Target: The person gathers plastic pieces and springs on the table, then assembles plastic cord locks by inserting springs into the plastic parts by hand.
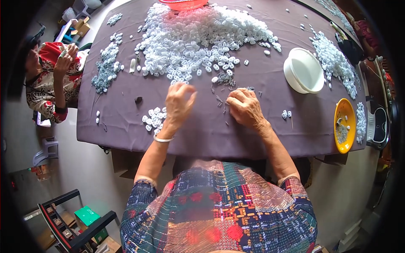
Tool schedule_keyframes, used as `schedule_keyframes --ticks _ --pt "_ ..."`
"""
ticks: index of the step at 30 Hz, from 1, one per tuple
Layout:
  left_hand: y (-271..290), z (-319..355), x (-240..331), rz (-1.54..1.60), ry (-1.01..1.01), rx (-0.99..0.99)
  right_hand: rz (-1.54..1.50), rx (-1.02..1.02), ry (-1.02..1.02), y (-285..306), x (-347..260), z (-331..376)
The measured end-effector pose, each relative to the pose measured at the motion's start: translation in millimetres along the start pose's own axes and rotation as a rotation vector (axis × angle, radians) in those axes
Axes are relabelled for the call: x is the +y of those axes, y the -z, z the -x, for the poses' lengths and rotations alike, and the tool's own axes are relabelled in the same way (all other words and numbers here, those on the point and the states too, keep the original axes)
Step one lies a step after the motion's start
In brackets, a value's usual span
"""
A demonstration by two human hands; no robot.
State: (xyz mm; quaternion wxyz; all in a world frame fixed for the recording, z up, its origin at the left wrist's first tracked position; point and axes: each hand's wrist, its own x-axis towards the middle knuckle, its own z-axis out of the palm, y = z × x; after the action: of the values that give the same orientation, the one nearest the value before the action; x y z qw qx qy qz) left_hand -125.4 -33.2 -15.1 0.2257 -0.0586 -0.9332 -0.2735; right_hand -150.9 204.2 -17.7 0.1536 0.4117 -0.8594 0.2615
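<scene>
Lying beyond right hand [245, 107]: pieces [226, 79] (grey)

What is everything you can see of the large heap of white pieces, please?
The heap of white pieces consists of small, plastic-looking ovals, many showing two openings. It lies loose on the purplish cloth, dense at its middle and scattered at its edges. A red basket sits at its far side. The left hand is by its near edge; whether they touch is unclear.

this person [219, 198] here is wearing a short-sleeved patchwork shirt [219, 206] mixing navy, green, red and orange; a white bangle [163, 139] is circling the left wrist [168, 130].
</scene>
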Motion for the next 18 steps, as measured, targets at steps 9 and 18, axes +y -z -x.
schedule_keyframes --ticks 9,18 --pt "-59 -31 20 0.104 -0.055 -0.052 0.023 0.024 -0.102 -3 8 -11" --pt "-53 -9 28 0.195 0.024 0.078 0.071 0.241 -0.361 -17 68 -70"
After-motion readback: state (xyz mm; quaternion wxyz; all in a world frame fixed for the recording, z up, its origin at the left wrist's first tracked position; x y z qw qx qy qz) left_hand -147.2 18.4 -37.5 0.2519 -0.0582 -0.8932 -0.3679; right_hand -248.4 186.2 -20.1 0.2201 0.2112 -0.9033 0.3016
